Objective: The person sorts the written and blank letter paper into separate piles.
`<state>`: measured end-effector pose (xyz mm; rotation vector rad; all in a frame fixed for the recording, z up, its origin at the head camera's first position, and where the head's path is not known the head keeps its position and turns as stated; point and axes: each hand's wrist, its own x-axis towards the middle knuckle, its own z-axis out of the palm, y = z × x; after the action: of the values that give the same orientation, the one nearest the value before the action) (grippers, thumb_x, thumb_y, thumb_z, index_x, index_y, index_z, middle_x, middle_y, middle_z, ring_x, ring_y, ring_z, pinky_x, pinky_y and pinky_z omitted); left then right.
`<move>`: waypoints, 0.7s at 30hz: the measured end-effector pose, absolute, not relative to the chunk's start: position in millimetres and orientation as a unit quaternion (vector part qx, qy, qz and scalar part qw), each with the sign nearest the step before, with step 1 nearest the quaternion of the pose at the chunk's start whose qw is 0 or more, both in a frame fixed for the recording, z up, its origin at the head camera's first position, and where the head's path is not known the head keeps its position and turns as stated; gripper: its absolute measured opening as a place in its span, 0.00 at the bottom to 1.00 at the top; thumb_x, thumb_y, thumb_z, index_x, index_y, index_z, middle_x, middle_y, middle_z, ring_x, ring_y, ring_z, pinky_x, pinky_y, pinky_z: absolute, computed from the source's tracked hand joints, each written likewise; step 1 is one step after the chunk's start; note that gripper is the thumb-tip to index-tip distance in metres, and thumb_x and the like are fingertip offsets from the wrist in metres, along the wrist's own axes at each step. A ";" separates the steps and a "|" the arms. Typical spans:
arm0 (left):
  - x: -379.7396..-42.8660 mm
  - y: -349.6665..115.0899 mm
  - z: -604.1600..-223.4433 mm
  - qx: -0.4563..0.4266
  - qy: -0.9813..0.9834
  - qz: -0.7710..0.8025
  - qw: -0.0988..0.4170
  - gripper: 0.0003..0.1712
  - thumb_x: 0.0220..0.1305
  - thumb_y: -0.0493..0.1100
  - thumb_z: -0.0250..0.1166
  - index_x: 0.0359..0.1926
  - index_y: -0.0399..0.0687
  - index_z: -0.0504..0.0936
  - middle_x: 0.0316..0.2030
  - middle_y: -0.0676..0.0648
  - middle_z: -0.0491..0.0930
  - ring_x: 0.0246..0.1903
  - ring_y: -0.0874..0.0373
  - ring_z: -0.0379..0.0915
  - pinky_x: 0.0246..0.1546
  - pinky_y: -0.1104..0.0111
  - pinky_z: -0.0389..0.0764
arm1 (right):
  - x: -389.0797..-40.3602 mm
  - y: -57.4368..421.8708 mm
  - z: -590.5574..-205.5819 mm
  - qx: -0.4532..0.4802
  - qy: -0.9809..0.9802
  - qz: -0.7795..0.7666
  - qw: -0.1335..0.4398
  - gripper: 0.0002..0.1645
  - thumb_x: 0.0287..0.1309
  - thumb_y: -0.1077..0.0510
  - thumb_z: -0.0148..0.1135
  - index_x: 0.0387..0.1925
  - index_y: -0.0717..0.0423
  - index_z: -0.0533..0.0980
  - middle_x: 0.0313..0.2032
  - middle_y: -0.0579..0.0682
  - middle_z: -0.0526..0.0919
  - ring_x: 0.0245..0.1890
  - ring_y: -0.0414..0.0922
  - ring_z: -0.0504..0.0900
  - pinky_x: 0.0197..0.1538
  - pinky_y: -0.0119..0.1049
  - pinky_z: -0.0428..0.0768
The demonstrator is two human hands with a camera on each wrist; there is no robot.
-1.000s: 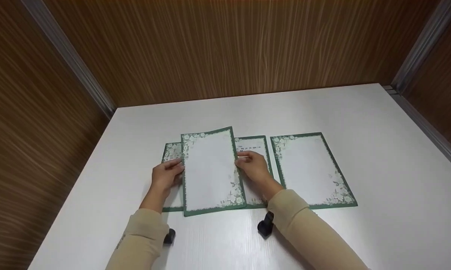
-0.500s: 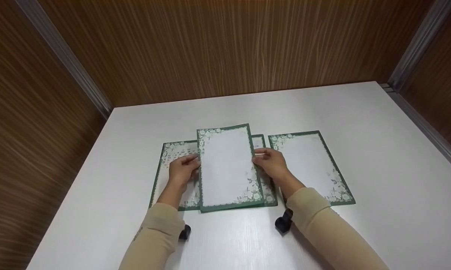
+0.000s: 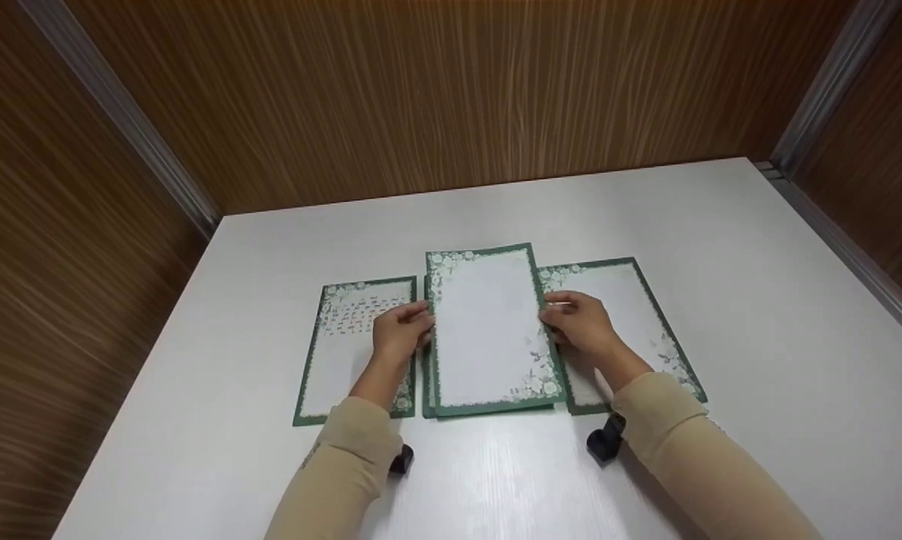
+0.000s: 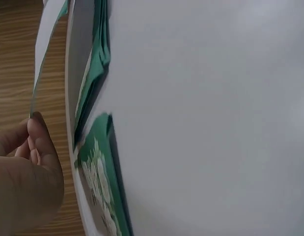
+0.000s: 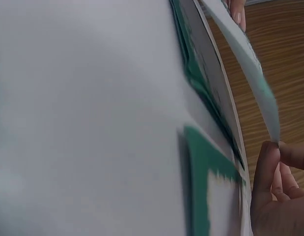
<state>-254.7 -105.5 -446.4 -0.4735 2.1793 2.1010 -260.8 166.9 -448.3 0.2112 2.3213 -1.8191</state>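
- I have the green-bordered sheet (image 3: pixel 488 326) raised over the middle pile (image 3: pixel 428 390), side edges pinched by the left hand (image 3: pixel 398 336) and the right hand (image 3: pixel 586 324).
- Risk, in my judgement: uneven release could skew the sheet; squeezing inward could crease it.
- Material: thin, bowing paper, rectangular, flower-printed corners.
- Beneath: layered pile edges; smooth white table (image 3: pixel 496 480).

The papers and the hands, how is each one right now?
Held paper, lifted, slightly bent, blank front.
Papers under it, stacked, mostly hidden.
Left paper, lying flat, writing on it.
Right paper, lying flat, partly covered.
Left hand, pinching the held paper.
Right hand, pinching it too.
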 end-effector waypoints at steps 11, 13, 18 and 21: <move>-256.7 -67.1 -445.4 -0.145 0.714 0.684 0.040 0.16 0.61 0.33 0.65 0.51 0.43 0.82 0.43 0.46 0.79 0.39 0.57 0.76 0.39 0.70 0.80 | -260.7 207.3 -444.1 0.066 0.798 -0.591 0.093 0.26 0.63 0.58 0.61 0.60 0.61 0.70 0.47 0.56 0.78 0.35 0.38 0.78 0.36 0.28 0.78; -256.5 -60.2 -444.8 -0.140 0.716 0.683 0.041 0.15 0.61 0.33 0.65 0.50 0.43 0.82 0.43 0.46 0.79 0.39 0.57 0.76 0.39 0.70 0.80 | -260.3 214.9 -443.0 0.062 0.802 -0.587 0.092 0.27 0.63 0.58 0.61 0.61 0.62 0.69 0.47 0.56 0.78 0.35 0.37 0.77 0.36 0.28 0.78; -256.9 -42.9 -445.1 -0.124 0.708 0.695 0.036 0.15 0.61 0.32 0.65 0.50 0.41 0.82 0.42 0.45 0.78 0.38 0.57 0.76 0.37 0.71 0.81 | -258.0 233.3 -439.7 0.057 0.816 -0.567 0.096 0.28 0.64 0.56 0.60 0.62 0.63 0.68 0.46 0.56 0.77 0.35 0.39 0.76 0.36 0.29 0.77; -257.5 -32.5 -446.1 -0.124 0.701 0.702 0.034 0.15 0.61 0.31 0.65 0.49 0.40 0.82 0.41 0.45 0.79 0.38 0.57 0.77 0.37 0.70 0.81 | -256.9 244.2 -438.3 0.050 0.824 -0.556 0.101 0.29 0.65 0.55 0.59 0.63 0.63 0.67 0.47 0.56 0.76 0.36 0.39 0.76 0.37 0.30 0.77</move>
<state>-257.5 -32.5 -446.1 -0.3806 2.1547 2.1582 -256.9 244.2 -438.3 0.1488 2.4335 -1.6424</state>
